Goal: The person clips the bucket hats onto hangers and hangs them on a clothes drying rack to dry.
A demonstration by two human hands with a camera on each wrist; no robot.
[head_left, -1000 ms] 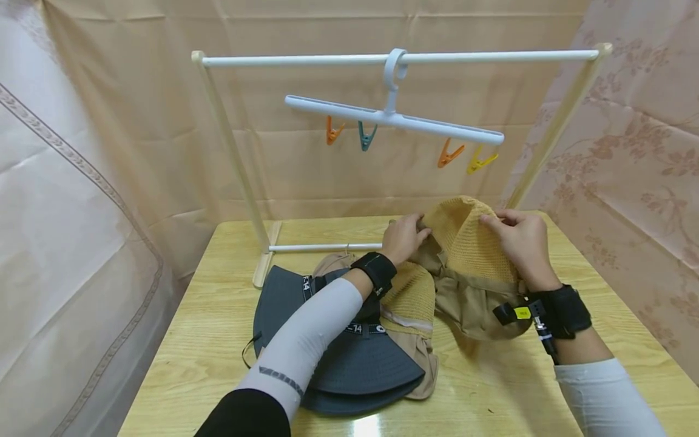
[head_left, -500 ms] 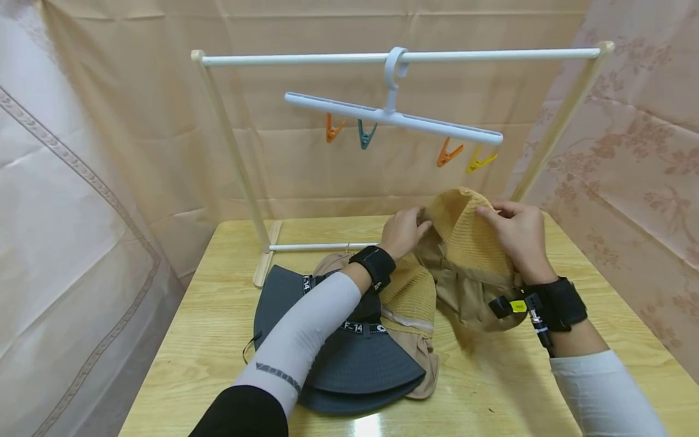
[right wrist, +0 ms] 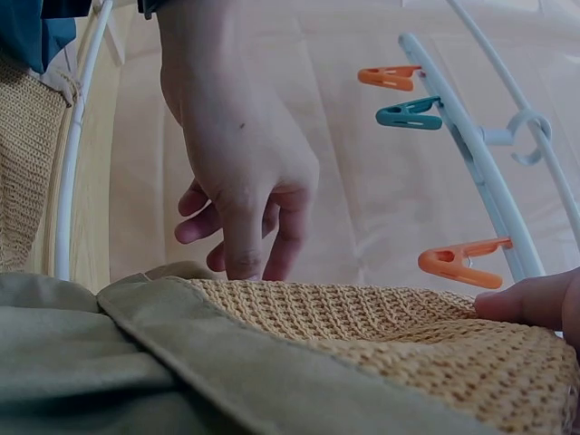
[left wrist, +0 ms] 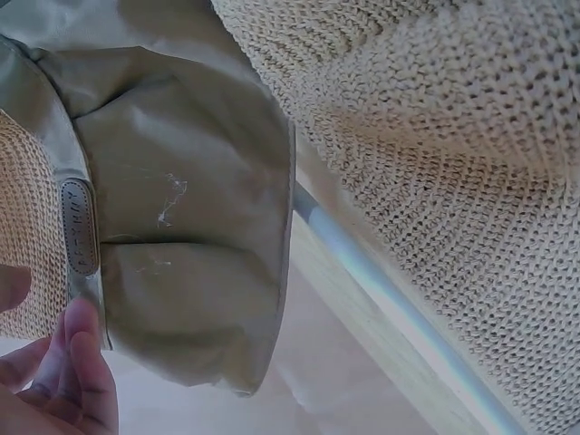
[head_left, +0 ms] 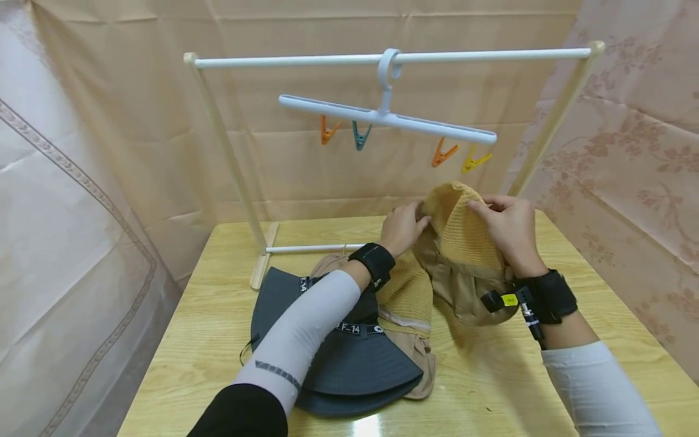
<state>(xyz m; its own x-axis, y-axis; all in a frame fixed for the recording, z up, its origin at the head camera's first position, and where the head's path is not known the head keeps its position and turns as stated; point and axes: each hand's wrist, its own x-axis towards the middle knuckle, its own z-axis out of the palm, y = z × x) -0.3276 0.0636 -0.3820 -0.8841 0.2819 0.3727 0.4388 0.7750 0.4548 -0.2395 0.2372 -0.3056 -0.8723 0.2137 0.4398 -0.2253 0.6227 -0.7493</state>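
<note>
A sun hat with a yellow knit crown (head_left: 466,237) and a khaki brim (head_left: 464,297) is held up off the table, right of centre in the head view. My left hand (head_left: 401,229) pinches its left side. On the opposite side, my right hand (head_left: 510,230) pinches the knit between thumb and fingers. The left wrist view shows a small label (left wrist: 79,227) on the hat's band, just beyond the left fingertips (left wrist: 82,322). In the right wrist view, the right thumb (right wrist: 526,304) presses on the knit (right wrist: 399,317), with the left hand (right wrist: 245,190) at the far edge.
A dark grey hat (head_left: 360,364) and another khaki-and-knit hat (head_left: 406,294) lie overlapped under my left forearm. Above, a tilted white hanger (head_left: 382,118) with orange, teal and yellow clips hangs from the rack's rod (head_left: 306,60). The rack's lower bar (head_left: 311,249) crosses the table's back.
Both hands still hold the hat. It has risen a little, with the right hand moving slightly up and left. The head view has shifted slightly.
</note>
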